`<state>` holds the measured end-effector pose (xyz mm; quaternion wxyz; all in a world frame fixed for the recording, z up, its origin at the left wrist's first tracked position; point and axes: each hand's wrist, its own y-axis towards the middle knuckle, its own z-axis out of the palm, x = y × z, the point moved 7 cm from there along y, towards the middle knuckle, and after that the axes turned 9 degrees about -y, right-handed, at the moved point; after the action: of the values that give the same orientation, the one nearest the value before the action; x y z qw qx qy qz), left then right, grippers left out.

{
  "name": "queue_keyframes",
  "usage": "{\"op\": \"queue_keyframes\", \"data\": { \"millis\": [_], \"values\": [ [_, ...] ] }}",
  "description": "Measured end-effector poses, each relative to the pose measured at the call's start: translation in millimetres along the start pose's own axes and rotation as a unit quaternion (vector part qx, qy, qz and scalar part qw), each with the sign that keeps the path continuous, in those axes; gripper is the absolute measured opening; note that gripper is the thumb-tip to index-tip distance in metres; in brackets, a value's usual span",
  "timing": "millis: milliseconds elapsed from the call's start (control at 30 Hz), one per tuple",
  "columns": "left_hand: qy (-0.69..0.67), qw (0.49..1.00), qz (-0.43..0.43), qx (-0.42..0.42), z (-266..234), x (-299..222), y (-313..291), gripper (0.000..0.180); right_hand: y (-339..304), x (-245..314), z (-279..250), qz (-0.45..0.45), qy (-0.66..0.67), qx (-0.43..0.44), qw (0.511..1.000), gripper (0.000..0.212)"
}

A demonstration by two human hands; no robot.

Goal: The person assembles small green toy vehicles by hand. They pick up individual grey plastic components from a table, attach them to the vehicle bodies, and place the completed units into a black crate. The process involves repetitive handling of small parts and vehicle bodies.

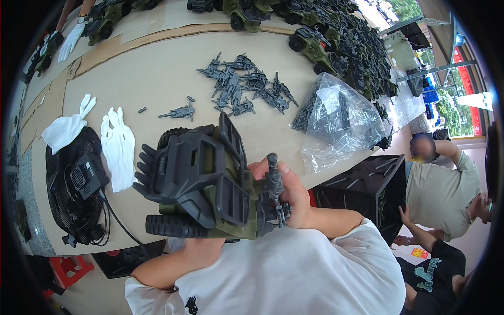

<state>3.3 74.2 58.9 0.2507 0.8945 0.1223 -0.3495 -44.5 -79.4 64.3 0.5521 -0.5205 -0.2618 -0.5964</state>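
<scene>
A dark green and black toy military truck [195,184] is held up in front of my chest, its chunky black wheels showing. My left hand [206,248] reaches beneath it and holds it from below; the truck covers those fingers. At the truck's right end, my right hand [295,195] is closed on a grey toy machine gun [274,178], thumb against its upper part. The gun touches the truck's end; I cannot tell whether it is fixed there. Beyond the truck lies a loose pile of similar grey toy guns [236,84], with a single gun [179,111] apart from them.
White gloves [118,149] and a black mesh bag [73,194] with a cabled device lie left. A clear plastic bag [341,121] of small dark parts lies right, near many toy trucks [315,47]. A black crate [362,189] and people stand right; a gloved hand [72,41] is far left.
</scene>
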Motion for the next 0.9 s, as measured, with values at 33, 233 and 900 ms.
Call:
{"op": "queue_keyframes", "data": {
  "millis": [33, 233, 900],
  "values": [
    [0.021, 1.000, 0.019, -0.001, -0.6, -2.7, 1.4, 0.055, 0.3, -1.6, -0.9, 0.002, 0.000, -0.002, 1.000, 0.046],
    [0.042, 0.998, 0.032, 0.029, -2.6, -2.8, 6.4, 0.055, 1.2, -7.8, -11.9, 0.028, -0.021, -0.057, 0.998, 0.051],
    [-0.500, 0.859, -0.105, -0.036, 0.7, -11.6, 140.2, 0.077, -120.8, 156.1, -165.1, -0.186, -0.276, -0.274, 0.902, 0.065]
  ]
}}
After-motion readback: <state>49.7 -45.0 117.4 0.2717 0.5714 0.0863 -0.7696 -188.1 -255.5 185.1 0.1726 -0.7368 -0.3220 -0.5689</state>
